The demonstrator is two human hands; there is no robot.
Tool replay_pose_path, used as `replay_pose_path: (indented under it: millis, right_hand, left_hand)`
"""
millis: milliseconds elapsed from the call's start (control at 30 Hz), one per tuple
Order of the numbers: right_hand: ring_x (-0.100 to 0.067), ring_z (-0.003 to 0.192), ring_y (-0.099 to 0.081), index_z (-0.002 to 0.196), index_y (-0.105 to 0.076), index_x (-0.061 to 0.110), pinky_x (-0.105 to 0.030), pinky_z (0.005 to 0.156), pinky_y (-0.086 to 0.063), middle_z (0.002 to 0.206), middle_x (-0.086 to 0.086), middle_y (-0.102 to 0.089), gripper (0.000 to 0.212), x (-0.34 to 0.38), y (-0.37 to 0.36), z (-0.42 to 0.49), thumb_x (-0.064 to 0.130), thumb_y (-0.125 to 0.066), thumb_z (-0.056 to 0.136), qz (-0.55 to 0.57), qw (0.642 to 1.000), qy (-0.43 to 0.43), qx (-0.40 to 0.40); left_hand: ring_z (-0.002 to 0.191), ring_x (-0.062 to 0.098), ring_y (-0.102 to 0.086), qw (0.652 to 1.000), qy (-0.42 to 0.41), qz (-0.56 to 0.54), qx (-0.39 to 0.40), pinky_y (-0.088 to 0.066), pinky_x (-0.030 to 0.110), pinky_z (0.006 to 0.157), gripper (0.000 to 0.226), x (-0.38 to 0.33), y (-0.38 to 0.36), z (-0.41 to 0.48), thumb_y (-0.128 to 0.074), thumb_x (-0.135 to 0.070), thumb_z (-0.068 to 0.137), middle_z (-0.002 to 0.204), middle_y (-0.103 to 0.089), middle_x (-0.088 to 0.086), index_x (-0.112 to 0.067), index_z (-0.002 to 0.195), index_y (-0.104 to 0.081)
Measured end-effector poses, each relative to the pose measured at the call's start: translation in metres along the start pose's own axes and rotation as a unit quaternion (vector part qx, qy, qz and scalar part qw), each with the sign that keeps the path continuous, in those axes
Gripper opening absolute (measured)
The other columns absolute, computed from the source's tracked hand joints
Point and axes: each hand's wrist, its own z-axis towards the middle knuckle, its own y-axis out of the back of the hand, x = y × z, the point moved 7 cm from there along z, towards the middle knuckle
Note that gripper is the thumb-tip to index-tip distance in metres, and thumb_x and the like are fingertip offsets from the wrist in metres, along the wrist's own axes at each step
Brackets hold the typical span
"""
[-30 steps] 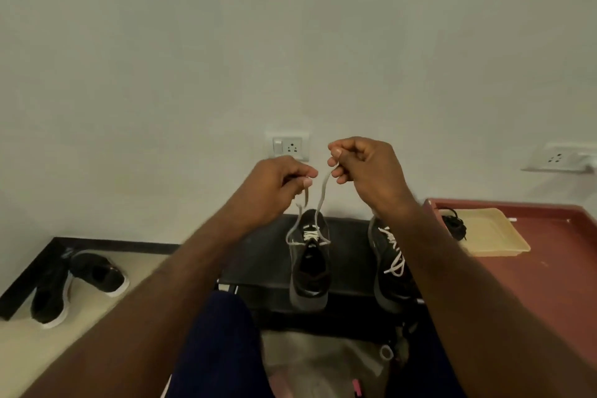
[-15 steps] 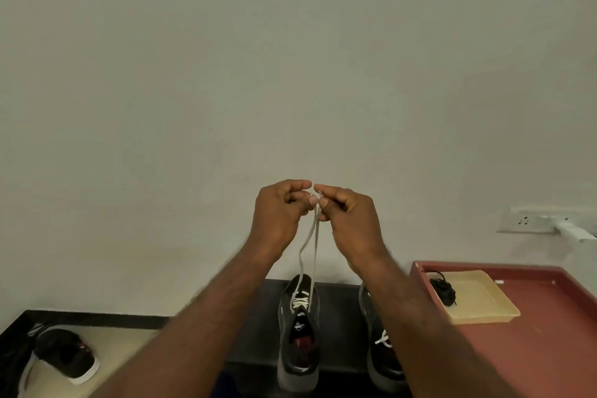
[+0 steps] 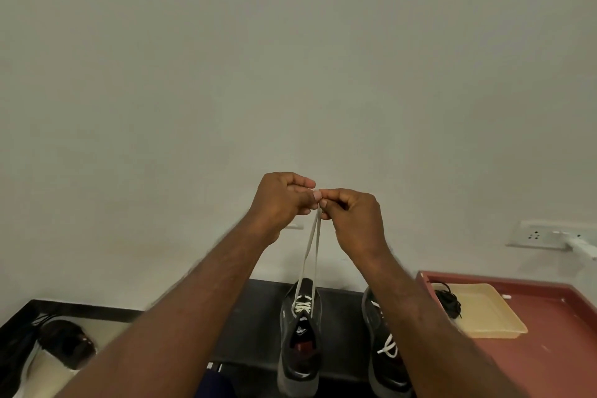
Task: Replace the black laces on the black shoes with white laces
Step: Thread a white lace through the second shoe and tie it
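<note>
Left hand [image 3: 281,200] and right hand [image 3: 352,220] pinch limp, light white lace [image 3: 309,252] ends above black shoe [image 3: 302,346]; probably best held near tips.

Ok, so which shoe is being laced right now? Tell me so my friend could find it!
Look at the black mat along the bottom of the wall. Of the pair standing there, it is the left shoe, not the right shoe: only its white lace stretches up, both ends pinched by the left hand and right hand.
</note>
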Motion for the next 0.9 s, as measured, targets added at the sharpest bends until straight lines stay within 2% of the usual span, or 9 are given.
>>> replay_pose_path:
  millis: [133, 233, 300, 433, 533, 633, 767, 833, 900]
  right_hand:
    - [-0.004, 0.074, -0.070, 0.109, -0.075, 0.019, -0.014, 0.073, -0.056, 0.084, 0.011, -0.072, 0.021, 0.000, -0.004, 0.007, 0.007, -0.064, 0.095, -0.019, 1.000, 0.011, 0.001]
    - [-0.005, 0.079, -0.070, 0.121, -0.069, 0.019, -0.010, 0.076, -0.054, 0.092, 0.003, -0.074, 0.029, 0.004, -0.006, 0.011, 0.007, -0.062, 0.096, -0.040, 0.998, 0.034, 0.018]
    - [-0.005, 0.084, -0.070, 0.121, -0.071, 0.016, -0.015, 0.081, -0.055, 0.101, 0.003, -0.074, 0.027, 0.010, -0.009, 0.016, 0.008, -0.062, 0.097, -0.082, 0.995, 0.052, 0.039]
    - [-0.004, 0.072, -0.064, 0.103, -0.075, 0.008, -0.021, 0.074, -0.053, 0.083, 0.006, -0.069, 0.018, 0.023, -0.013, 0.032, 0.003, -0.060, 0.095, -0.155, 0.983, 0.070, 0.074]
    - [-0.014, 0.075, -0.064, 0.098, -0.076, 0.006, -0.029, 0.077, -0.053, 0.085, -0.003, -0.073, 0.021, 0.031, -0.019, 0.043, -0.002, -0.058, 0.091, -0.214, 0.968, 0.080, 0.103]
    - [-0.014, 0.077, -0.064, 0.100, -0.076, 0.006, -0.028, 0.078, -0.054, 0.090, -0.006, -0.075, 0.021, 0.036, -0.020, 0.052, -0.001, -0.058, 0.092, -0.222, 0.966, 0.067, 0.111]
    - [-0.019, 0.077, -0.069, 0.091, -0.076, 0.005, -0.033, 0.077, -0.057, 0.084, -0.006, -0.074, 0.016, 0.034, -0.021, 0.062, 0.001, -0.060, 0.089, -0.223, 0.967, 0.043, 0.115]
    - [-0.019, 0.077, -0.068, 0.088, -0.074, 0.005, -0.031, 0.075, -0.056, 0.082, -0.004, -0.072, 0.014, 0.034, -0.023, 0.064, 0.000, -0.060, 0.089, -0.232, 0.964, 0.033, 0.123]
    - [-0.017, 0.075, -0.066, 0.084, -0.071, 0.005, -0.029, 0.071, -0.055, 0.078, 0.000, -0.068, 0.013, 0.034, -0.024, 0.068, -0.001, -0.061, 0.088, -0.234, 0.962, 0.025, 0.137]
  left_hand:
    - [0.084, 0.011, -0.072, 0.995, -0.066, 0.076, -0.019, -0.054, 0.030, 0.086, 0.046, -0.006, -0.001, 0.003, -0.074, -0.010, 0.084, 0.081, -0.076, 0.001, -0.012, 0.128, -0.057]
    - [0.088, 0.007, -0.071, 0.993, -0.075, 0.088, -0.028, -0.049, 0.028, 0.095, 0.058, -0.008, 0.000, 0.006, -0.074, -0.010, 0.085, 0.081, -0.076, -0.002, -0.014, 0.137, -0.048]
    - [0.089, 0.007, -0.071, 0.993, -0.067, 0.090, -0.033, -0.048, 0.032, 0.099, 0.066, -0.009, 0.001, 0.011, -0.074, -0.009, 0.083, 0.081, -0.076, -0.003, -0.014, 0.141, -0.044]
    - [0.081, 0.010, -0.070, 0.995, -0.025, 0.085, -0.053, -0.053, 0.034, 0.092, 0.070, -0.010, 0.003, 0.021, -0.070, -0.003, 0.078, 0.082, -0.076, 0.001, -0.011, 0.143, -0.044]
    - [0.079, 0.015, -0.069, 0.993, 0.008, 0.085, -0.082, -0.056, 0.028, 0.077, 0.070, -0.010, 0.005, 0.028, -0.066, 0.000, 0.076, 0.091, -0.073, 0.010, -0.010, 0.142, -0.045]
    - [0.086, 0.019, -0.070, 0.993, 0.020, 0.077, -0.087, -0.058, 0.036, 0.085, 0.075, -0.011, 0.005, 0.034, -0.064, 0.000, 0.076, 0.102, -0.070, 0.013, -0.010, 0.146, -0.040]
    - [0.103, 0.022, -0.067, 0.993, 0.035, 0.065, -0.096, -0.056, 0.038, 0.092, 0.089, -0.003, 0.005, 0.035, -0.068, -0.008, 0.070, 0.126, -0.062, 0.014, -0.013, 0.150, -0.030]
    - [0.101, 0.022, -0.069, 0.995, 0.034, 0.032, -0.085, -0.054, 0.033, 0.091, 0.094, 0.002, 0.003, 0.034, -0.071, -0.008, 0.069, 0.119, -0.067, 0.013, -0.011, 0.151, -0.026]
    - [0.090, 0.019, -0.072, 0.997, 0.030, 0.003, -0.076, -0.052, 0.029, 0.086, 0.083, 0.004, 0.002, 0.033, -0.072, 0.000, 0.076, 0.099, -0.073, 0.012, -0.006, 0.148, -0.032]
